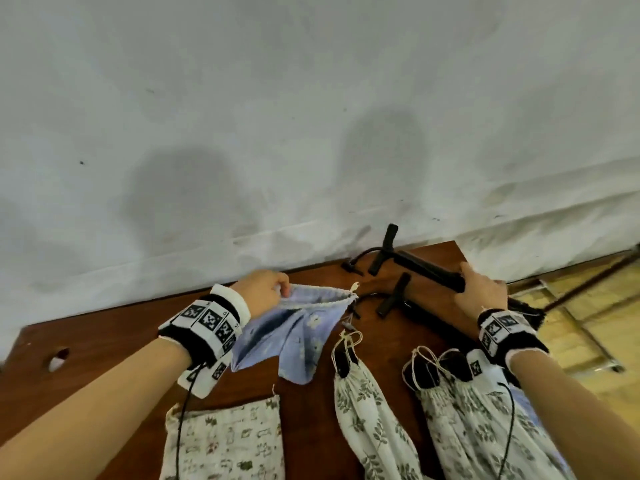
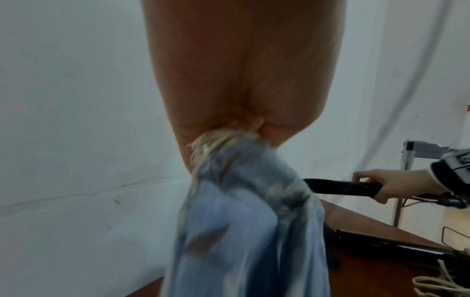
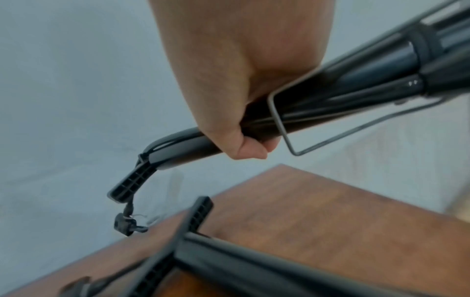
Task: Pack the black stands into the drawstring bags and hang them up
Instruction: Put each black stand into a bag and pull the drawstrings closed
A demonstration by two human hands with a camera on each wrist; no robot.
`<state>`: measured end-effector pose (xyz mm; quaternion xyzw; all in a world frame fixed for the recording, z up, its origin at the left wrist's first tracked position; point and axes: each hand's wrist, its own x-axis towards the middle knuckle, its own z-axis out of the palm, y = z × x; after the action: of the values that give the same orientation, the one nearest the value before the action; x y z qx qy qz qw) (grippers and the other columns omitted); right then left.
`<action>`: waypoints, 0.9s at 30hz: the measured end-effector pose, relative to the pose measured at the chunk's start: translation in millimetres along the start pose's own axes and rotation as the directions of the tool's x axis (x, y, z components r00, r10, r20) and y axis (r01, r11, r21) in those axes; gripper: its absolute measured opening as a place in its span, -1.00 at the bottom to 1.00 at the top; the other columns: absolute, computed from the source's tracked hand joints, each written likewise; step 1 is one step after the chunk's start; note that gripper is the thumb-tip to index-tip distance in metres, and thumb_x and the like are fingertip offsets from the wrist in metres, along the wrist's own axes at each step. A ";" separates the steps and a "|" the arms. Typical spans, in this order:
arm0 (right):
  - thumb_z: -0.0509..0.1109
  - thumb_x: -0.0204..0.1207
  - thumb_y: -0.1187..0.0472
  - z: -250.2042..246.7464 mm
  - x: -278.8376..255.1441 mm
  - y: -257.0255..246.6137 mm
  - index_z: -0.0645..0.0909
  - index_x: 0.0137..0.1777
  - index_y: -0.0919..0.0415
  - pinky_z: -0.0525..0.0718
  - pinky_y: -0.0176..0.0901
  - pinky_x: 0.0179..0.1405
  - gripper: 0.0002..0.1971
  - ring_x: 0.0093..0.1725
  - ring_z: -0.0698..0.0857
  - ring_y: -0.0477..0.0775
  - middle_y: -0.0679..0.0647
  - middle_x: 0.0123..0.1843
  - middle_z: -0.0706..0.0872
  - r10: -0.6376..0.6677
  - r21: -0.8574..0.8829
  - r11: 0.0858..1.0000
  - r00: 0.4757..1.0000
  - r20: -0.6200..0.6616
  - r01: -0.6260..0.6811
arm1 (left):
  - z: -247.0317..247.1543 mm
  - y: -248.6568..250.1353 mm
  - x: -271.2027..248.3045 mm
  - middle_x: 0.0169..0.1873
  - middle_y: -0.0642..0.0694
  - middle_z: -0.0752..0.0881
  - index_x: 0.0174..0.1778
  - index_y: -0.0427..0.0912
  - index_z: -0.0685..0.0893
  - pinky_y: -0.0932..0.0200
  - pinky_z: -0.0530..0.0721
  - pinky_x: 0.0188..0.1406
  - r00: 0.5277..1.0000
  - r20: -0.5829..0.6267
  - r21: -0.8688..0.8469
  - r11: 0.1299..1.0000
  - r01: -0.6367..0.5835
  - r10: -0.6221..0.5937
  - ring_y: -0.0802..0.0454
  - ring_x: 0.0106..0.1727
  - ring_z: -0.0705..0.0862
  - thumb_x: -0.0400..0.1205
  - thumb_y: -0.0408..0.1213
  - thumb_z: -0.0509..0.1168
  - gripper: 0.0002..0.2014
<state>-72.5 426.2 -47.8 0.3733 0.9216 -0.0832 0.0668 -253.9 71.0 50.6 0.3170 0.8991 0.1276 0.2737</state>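
My left hand [image 1: 268, 289] pinches the gathered rim of a light blue drawstring bag [image 1: 298, 336], which hangs limp over the brown table [image 1: 104, 334]. In the left wrist view the blue bag [image 2: 241, 221] drops from my fingers. My right hand [image 1: 479, 289] grips the shaft of a black stand [image 1: 419, 263], lifted above the table's far right corner, its T-shaped foot toward the wall. The right wrist view shows the stand [image 3: 330, 96] in my fist [image 3: 241, 100], a cord and plug dangling. A second black stand [image 1: 412, 306] lies flat on the table.
Two leaf-print bags [image 1: 367, 420] [image 1: 481, 427] with black stands inside lie at the near right. A flat printed bag [image 1: 225, 441] lies near the front. A white wall [image 1: 311, 133] runs close behind the table. Yellowish floor [image 1: 588, 323] lies beyond the right edge.
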 end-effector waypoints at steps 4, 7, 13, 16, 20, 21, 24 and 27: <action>0.33 0.35 0.28 -43.0 -66.3 -14.5 0.49 0.30 -0.13 0.37 0.09 0.27 -0.49 0.00 0.74 0.16 0.02 -0.05 0.79 -0.031 0.044 0.998 0.992 -0.118 0.037 | -16.5 10.7 -15.8 -0.35 -0.13 0.70 -0.13 0.15 0.63 0.12 0.55 -0.28 0.983 -0.157 -0.032 0.994 -0.103 0.097 -0.11 -0.38 0.57 0.65 -0.29 0.10 -0.75; 0.37 0.35 0.18 -66.4 -119.5 -27.8 0.49 0.18 -0.29 0.45 0.11 0.26 -0.56 0.02 0.74 0.15 -0.07 -0.10 0.77 -0.019 0.181 0.983 0.991 -0.130 0.042 | -27.2 22.4 -29.2 -0.27 -0.20 0.72 0.51 0.27 0.32 0.11 0.62 -0.20 0.981 -0.085 0.103 0.980 -0.167 0.176 -0.09 -0.34 0.58 0.68 -0.12 0.15 -0.54; 0.46 0.21 0.24 -92.1 -210.3 -52.4 0.52 0.06 -0.29 0.67 0.01 -0.02 -0.51 -0.31 0.68 -0.06 -0.17 -0.33 0.69 -0.018 0.439 0.897 0.995 -0.094 0.058 | -23.8 44.9 -58.3 0.00 -0.20 0.78 0.45 0.15 0.49 0.07 0.68 -0.05 0.942 -0.162 0.093 0.954 -0.284 0.296 -0.17 -0.08 0.72 0.72 -0.12 0.11 -0.64; 0.51 0.16 0.19 -88.7 -243.6 -67.6 0.54 0.03 -0.27 0.68 -0.08 -0.14 -0.53 -0.28 0.72 -0.03 -0.16 -0.28 0.70 -0.014 0.528 0.847 0.995 -0.096 0.063 | -9.6 62.0 -77.1 -0.17 -0.16 0.77 0.17 -0.13 0.71 0.06 0.64 -0.10 0.941 -0.134 -0.199 0.922 -0.332 0.310 -0.13 -0.17 0.69 0.69 -0.22 0.22 -0.78; 0.55 0.32 0.21 -78.9 -270.8 -86.6 0.53 0.07 -0.03 0.61 -0.10 -0.03 -0.63 -0.12 0.68 0.10 0.02 -0.08 0.68 -0.080 0.713 0.685 0.988 -0.134 0.152 | -7.9 87.3 -96.2 -0.30 -0.06 0.61 -0.02 -0.17 0.59 0.40 0.49 -0.28 0.903 -0.160 -0.446 0.787 -0.427 0.399 0.10 -0.30 0.54 0.71 -0.16 0.22 -0.85; 0.54 0.40 0.26 -77.5 -278.0 -91.1 0.52 0.16 0.09 0.54 -0.21 -0.01 -0.63 -0.02 0.62 0.08 0.05 0.04 0.61 -0.084 0.741 0.653 0.988 -0.131 0.154 | -8.6 90.0 -97.5 -0.29 -0.11 0.61 -0.05 -0.17 0.59 0.36 0.48 -0.25 0.887 -0.131 -0.418 0.786 -0.455 0.444 0.03 -0.28 0.54 0.72 -0.12 0.19 -0.80; 0.50 0.51 0.23 -75.4 -292.1 -102.2 0.35 0.47 0.22 0.26 -0.39 0.33 -0.42 0.35 0.35 -0.08 0.00 0.41 0.26 -0.105 0.739 0.646 0.981 -0.163 0.192 | -4.8 93.5 -100.9 -0.04 -0.26 0.73 0.03 -0.26 0.66 0.14 0.60 0.15 0.852 -0.041 -0.418 0.766 -0.489 0.522 -0.14 0.02 0.68 0.66 0.04 0.22 -0.62; 0.44 0.55 0.27 -76.4 -304.2 -115.8 0.30 0.44 0.03 0.35 -0.39 0.36 -0.46 0.36 0.40 -0.12 -0.01 0.40 0.33 -0.146 0.777 0.569 0.962 -0.229 0.271 | -0.4 97.6 -115.2 0.15 -0.10 0.66 0.30 -0.30 0.60 0.31 0.55 0.14 0.823 -0.025 -0.497 0.707 -0.503 0.568 0.05 0.20 0.60 0.72 -0.23 0.20 -0.70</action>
<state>58.6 153.9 95.2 0.2565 0.8250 -0.4693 -0.1825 -130.6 72.1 137.6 0.4935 0.6869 0.4006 0.3524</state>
